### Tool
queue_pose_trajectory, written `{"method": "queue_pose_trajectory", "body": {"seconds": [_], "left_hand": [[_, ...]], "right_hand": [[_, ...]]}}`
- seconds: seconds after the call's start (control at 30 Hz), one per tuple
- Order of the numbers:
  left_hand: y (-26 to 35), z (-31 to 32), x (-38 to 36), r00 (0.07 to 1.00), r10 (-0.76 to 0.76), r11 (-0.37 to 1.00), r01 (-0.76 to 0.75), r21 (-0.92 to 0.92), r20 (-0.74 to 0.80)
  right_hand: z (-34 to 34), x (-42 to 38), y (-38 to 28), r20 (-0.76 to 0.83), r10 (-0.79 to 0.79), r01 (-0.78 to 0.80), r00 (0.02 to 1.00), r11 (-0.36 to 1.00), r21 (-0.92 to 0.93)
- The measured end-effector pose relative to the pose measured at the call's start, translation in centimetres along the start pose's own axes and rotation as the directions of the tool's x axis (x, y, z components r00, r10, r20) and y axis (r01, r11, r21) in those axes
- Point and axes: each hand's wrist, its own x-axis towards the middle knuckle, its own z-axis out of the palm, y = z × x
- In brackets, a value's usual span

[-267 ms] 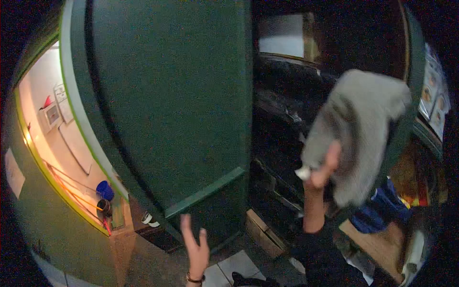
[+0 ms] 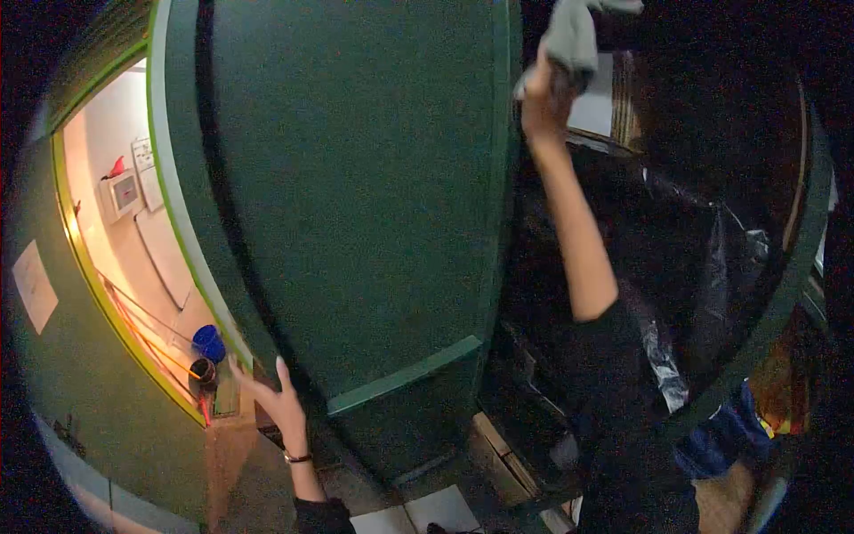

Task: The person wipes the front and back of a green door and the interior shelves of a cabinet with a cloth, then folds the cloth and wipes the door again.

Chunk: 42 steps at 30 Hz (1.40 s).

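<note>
High up at the top of the view, my right hand [image 2: 544, 111] is closed around a grey cloth [image 2: 572, 37]. The cloth is bunched above my fingers, and one corner trails off to the right. It overlaps the right edge of a large dark green panel [image 2: 356, 205] and a pale sheet [image 2: 594, 105] behind it. Low on the left, my left hand [image 2: 277, 405] holds nothing, with thumb and fingers spread. That hand is in front of the panel's lower left edge.
Through a lit doorway [image 2: 116, 98] at left stand a blue bucket [image 2: 209, 343] and a dark bucket [image 2: 203, 371]. Black plastic sheeting [image 2: 712, 249] hangs at right. A cardboard box [image 2: 503, 458] and dark blue fabric [image 2: 725, 440] lie low down.
My right hand has swung up and left with the grey cloth, which was spread wide and is bunched now. My left hand has moved left. The view has shifted slightly.
</note>
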Motion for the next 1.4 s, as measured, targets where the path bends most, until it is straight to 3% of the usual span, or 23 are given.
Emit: {"method": "queue_pose_trajectory", "body": {"seconds": [0.03,0.07,0.1,0.17,0.23,0.27,0.37,0.57,0.63,0.67,0.8,0.9,0.93,1.03,1.1,1.13,1.23,1.33,1.37,1.4], "left_hand": [[-1.4,0.1,0.8,0.997,-0.031,0.999,0.033,-0.033,0.068],[-2.8,0.4,1.7,0.989,-0.054,0.996,0.063,-0.065,0.136],[-3.6,0.6,2.2,0.976,-0.079,0.991,0.100,-0.095,0.204],[-3.8,1.8,2.3,0.977,-0.122,0.991,0.130,-0.039,0.172],[-4.3,2.2,2.6,0.978,-0.137,0.989,0.144,-0.033,0.155],[-3.8,2.3,2.7,0.983,-0.108,0.986,0.125,-0.114,0.148],[-2.1,2.3,2.4,0.995,-0.042,0.987,0.056,-0.151,0.094],[-3.7,2.3,2.2,0.988,-0.083,0.973,0.109,-0.204,0.133],[-2.6,2.2,2.2,0.997,-0.005,0.994,0.013,-0.110,0.077],[-2.1,2.1,2.1,0.998,0.034,0.998,-0.031,-0.062,0.052],[-2.6,1.5,2.4,0.982,-0.056,0.989,0.080,-0.128,0.182],[-1.3,1.2,2.8,0.989,0.075,0.990,-0.060,-0.125,0.124],[-1.2,1.1,3.0,0.987,0.062,0.991,-0.043,-0.124,0.149],[-2.0,0.9,3.0,0.985,0.031,0.997,-0.018,-0.077,0.169],[-3.2,1.0,2.5,0.991,0.028,0.999,-0.030,0.011,0.133],[-2.7,1.0,2.7,0.990,0.053,0.997,-0.046,-0.059,0.130],[-3.5,0.7,3.0,0.979,-0.004,0.994,0.026,-0.102,0.205],[-3.4,0.9,3.1,0.984,0.007,0.995,0.011,-0.102,0.176],[-3.3,1.0,3.2,0.985,0.013,0.995,0.004,-0.102,0.170],[-3.1,1.0,3.3,0.987,0.009,0.994,0.009,-0.112,0.160]], "right_hand": [[2.7,1.7,0.3,-0.048,0.152,-0.155,0.987,0.987,-0.047],[4.4,4.7,1.0,-0.099,0.004,-0.003,0.995,1.000,0.007],[4.8,5.6,0.0,-0.081,0.248,-0.230,0.965,0.956,0.183],[7.5,8.3,1.9,0.243,0.121,-0.136,0.962,0.990,0.045],[7.1,8.1,-0.1,0.408,0.157,-0.103,0.900,0.983,-0.151],[6.4,7.8,-1.2,0.483,0.186,-0.070,0.856,0.967,-0.247],[7.1,3.2,1.2,0.270,-0.125,0.210,0.955,0.927,-0.311],[0.2,-7.2,-2.2,0.529,-0.003,0.246,0.848,0.887,-0.391],[-1.7,-10.5,-2.1,0.605,0.017,0.272,0.796,0.882,-0.384],[-1.9,-10.9,-1.9,0.594,0.007,0.276,0.804,0.881,-0.385],[-0.4,-7.2,-1.2,0.483,-0.031,0.268,0.875,0.862,-0.430],[3.3,0.2,-0.4,0.348,-0.071,0.236,0.935,0.857,-0.458],[4.8,2.9,0.4,0.332,-0.042,0.195,0.942,0.874,-0.444],[9.1,10.6,3.6,0.337,-0.011,0.137,0.941,0.926,-0.351],[12.1,14.3,6.4,0.282,-0.073,0.111,0.957,0.986,-0.124],[12.0,15.5,5.2,0.344,0.084,-0.008,0.935,0.977,-0.215],[14.0,16.5,2.3,0.103,0.171,-0.136,0.980,0.949,-0.285],[17.0,16.4,0.7,-0.221,-0.014,-0.077,0.975,0.915,-0.397],[17.1,16.4,0.0,-0.265,-0.182,0.076,0.947,0.928,-0.364],[17.2,16.6,-0.8,-0.101,-0.009,-0.006,0.995,0.989,-0.148]]}}
